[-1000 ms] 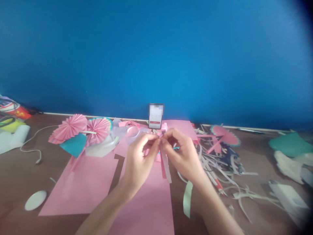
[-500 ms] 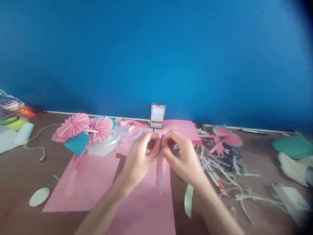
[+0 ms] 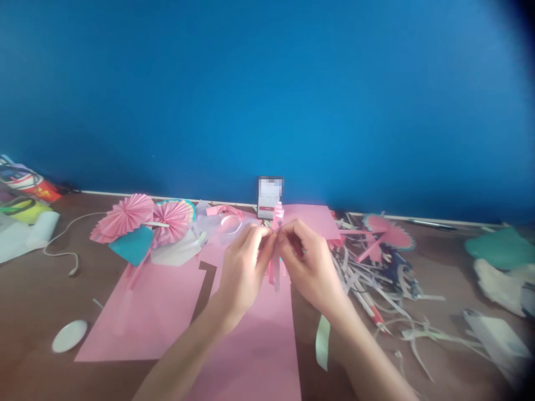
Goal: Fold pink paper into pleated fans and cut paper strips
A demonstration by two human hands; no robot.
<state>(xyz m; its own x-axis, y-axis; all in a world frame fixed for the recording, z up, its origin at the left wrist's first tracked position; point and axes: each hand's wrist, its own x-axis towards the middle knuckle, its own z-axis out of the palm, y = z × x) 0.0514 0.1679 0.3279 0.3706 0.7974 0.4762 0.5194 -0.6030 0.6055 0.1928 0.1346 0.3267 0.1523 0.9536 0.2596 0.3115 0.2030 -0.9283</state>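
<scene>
Both hands meet over pink sheet (image 3: 259, 345), mid-floor (image 3: 33, 301), nearer wall edge. Left hand (image 3: 240, 273) and right hand (image 3: 311, 267): each grip pinched closed on pink paper strips (image 3: 275, 273), fingertips touching. Strip tails hang between palms; folded end pokes up above fingers.

My read: small fold, so pinch close to crease, square strips up, press flat. Scrap strips (image 3: 376, 278) just right of hands; tails could snag. Paper fans (image 3: 125, 214) well left.

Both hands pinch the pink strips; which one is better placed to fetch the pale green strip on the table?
Likely the right hand: the pale green strip lies beside the right forearm, while the left hand would have to cross over the pink strips.
</scene>
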